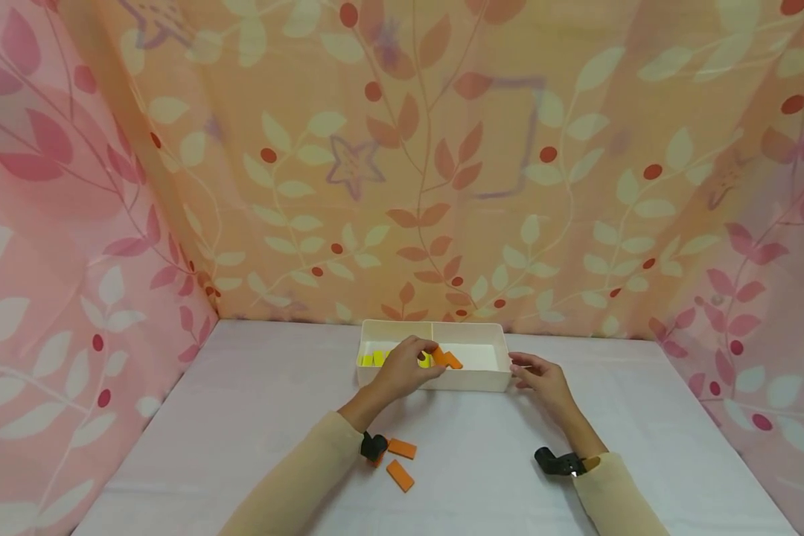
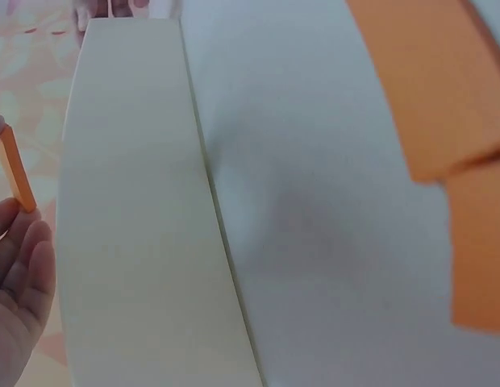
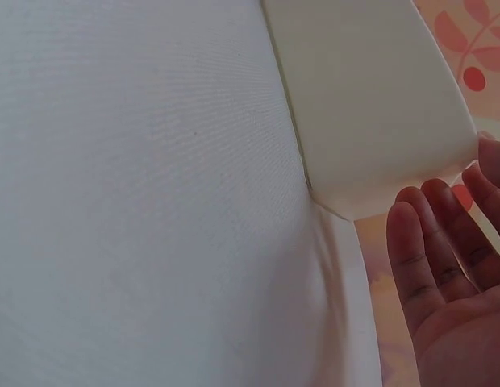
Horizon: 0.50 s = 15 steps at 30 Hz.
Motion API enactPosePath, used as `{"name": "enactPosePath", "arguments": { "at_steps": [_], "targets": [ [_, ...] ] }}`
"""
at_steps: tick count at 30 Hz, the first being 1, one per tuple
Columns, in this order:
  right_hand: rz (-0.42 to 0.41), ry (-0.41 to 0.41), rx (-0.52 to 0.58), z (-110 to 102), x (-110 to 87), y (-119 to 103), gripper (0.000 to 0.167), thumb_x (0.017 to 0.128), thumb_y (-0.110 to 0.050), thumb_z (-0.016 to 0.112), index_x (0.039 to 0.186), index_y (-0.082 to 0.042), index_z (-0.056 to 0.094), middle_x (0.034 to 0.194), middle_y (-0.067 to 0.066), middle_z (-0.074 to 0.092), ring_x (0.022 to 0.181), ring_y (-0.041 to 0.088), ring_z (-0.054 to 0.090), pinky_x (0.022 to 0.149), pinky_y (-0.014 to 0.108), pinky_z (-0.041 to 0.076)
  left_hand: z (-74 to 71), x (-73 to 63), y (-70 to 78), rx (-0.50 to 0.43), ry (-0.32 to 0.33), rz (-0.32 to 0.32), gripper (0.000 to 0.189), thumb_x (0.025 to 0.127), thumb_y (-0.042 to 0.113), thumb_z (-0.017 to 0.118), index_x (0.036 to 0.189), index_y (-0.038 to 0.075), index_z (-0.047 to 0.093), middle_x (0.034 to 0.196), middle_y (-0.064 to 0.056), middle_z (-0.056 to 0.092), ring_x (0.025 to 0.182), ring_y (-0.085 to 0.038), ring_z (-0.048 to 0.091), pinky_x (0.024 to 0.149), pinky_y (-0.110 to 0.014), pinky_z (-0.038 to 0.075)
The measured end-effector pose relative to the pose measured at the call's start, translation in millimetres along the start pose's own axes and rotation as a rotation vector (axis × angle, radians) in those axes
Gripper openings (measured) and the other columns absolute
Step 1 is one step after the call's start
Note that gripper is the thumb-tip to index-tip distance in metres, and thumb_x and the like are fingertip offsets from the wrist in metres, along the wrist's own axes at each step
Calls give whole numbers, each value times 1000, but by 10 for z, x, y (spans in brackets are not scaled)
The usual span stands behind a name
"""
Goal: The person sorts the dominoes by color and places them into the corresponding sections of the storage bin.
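My left hand (image 1: 402, 372) pinches orange block (image 1: 438, 356) over white box (image 1: 472, 381); right hand (image 1: 543, 380), fingers extended, at box's right end.

Smooth, softly shiny, cream-white rectangular box (image 1: 469, 380) that looks plastic; flat orange rectangular pieces (image 1: 400, 476), smooth and matt; finely ribbed, matt white desk cloth (image 1: 482, 469); leaf-printed pink-and-orange fabric backdrop (image 1: 489, 246), lightly creased.
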State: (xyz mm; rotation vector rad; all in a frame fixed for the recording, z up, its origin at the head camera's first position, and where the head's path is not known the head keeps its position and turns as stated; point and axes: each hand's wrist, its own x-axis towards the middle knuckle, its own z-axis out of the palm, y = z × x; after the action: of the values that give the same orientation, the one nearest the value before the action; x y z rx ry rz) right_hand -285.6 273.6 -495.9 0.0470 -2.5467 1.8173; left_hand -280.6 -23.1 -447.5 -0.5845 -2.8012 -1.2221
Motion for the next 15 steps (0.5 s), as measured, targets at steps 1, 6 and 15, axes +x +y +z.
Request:
{"name": "enactPosePath", "arguments": {
  "at_steps": [1, 6, 15],
  "targets": [
    [7, 4, 5, 2, 3, 9, 46, 95, -21, 63, 133, 3, 54, 135, 26, 55, 83, 0, 62, 73, 21, 56, 17, 14, 6, -15, -5, -3, 44, 86, 31, 73, 122, 8, 65, 111, -5, 61, 100, -22, 58, 83, -28, 49],
    [6, 3, 34, 9, -6, 9, 48, 95, -22, 64, 133, 5, 54, 134, 28, 54, 82, 0, 62, 72, 21, 56, 107, 92, 23, -87, -15, -21, 43, 85, 29, 74, 120, 6, 66, 109, -5, 61, 93, -18, 57, 78, -22, 48],
    [3, 5, 43, -1, -19, -24, 48, 95, -21, 64, 134, 5, 53, 132, 29, 55, 82, 0, 63, 71, 22, 56, 192, 235, 102, -218, -16, -109, 44, 85, 28, 75, 122, 6, 66, 111, -5, 64, 87, -13, 55, 70, -18, 49]
  ]
}}
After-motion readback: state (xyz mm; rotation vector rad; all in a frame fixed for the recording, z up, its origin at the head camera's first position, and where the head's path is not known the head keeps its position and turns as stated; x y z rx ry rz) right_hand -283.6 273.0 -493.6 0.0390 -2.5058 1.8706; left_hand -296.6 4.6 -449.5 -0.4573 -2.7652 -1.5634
